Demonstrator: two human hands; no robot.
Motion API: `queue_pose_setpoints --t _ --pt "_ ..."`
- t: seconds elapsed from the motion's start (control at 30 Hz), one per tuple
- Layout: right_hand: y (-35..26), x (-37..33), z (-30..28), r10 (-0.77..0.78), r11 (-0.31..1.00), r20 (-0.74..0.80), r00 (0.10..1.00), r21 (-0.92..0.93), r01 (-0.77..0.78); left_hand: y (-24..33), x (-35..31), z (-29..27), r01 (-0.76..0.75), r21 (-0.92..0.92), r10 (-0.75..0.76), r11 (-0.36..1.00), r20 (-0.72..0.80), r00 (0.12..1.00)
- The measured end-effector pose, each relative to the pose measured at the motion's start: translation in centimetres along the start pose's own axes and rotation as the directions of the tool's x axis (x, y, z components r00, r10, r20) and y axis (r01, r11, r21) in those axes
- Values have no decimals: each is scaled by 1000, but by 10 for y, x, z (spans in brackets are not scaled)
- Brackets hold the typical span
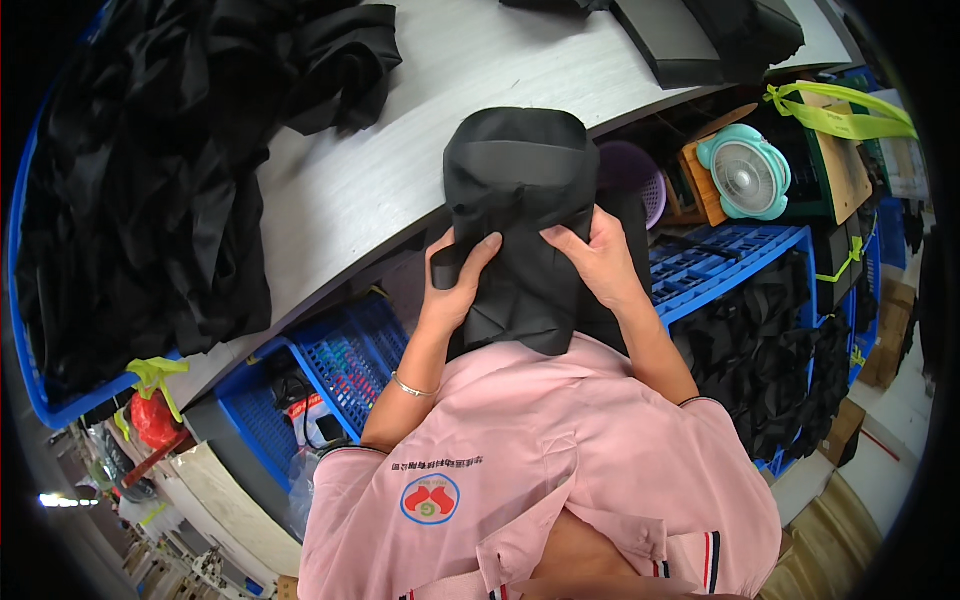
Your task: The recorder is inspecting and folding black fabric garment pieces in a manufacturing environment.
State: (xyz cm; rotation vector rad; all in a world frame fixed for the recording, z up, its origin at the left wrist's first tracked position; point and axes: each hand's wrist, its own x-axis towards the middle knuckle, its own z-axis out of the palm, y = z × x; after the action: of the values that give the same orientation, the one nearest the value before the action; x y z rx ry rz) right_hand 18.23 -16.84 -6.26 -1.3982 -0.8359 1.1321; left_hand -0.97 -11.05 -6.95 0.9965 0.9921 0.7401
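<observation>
Both hands grip a black fabric piece point(525, 165), a sewn, boxy shape with a rounded far end and loose folds toward me. It is held in front of my body, its far end over the edge of the pale table point(350, 190). My left hand point(458, 275) is closed on its left side, thumb on top, with a black strap loop beside the fingers. On the right side my right hand point(600, 260) pinches the cloth, thumb on top and fingers hidden beneath. More black cloth lies on my lap under the piece.
A blue crate point(45, 400) heaped with black cloth stands at the left. Black fabric pieces point(690, 40) lie at the table's far right. Blue baskets point(350, 350) sit below the table. At the right are a purple basket point(652, 190), a turquoise fan point(745, 172) and a blue crate point(740, 262) beside black goods.
</observation>
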Motion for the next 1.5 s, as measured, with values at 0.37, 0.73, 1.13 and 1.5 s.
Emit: queue_pose_setpoints --t 0.37,0.73,1.13,1.5 --pt "-23 39 -9 -130 955 -16 991 268 130 -5 2 -12 151 -174 -163 973 -59 985" --pt "32 16 -26 469 847 281 837 125 -516 -27 12 -34 103 -392 -103 914 20 994" --pt "9 -8 -26 171 973 60 983 148 -179 -21 0 -28 312 -398 -320 863 47 946" --pt "14 0 -15 -325 941 -176 929 -157 299 -7 -1 -4 168 -352 -189 921 -25 982"
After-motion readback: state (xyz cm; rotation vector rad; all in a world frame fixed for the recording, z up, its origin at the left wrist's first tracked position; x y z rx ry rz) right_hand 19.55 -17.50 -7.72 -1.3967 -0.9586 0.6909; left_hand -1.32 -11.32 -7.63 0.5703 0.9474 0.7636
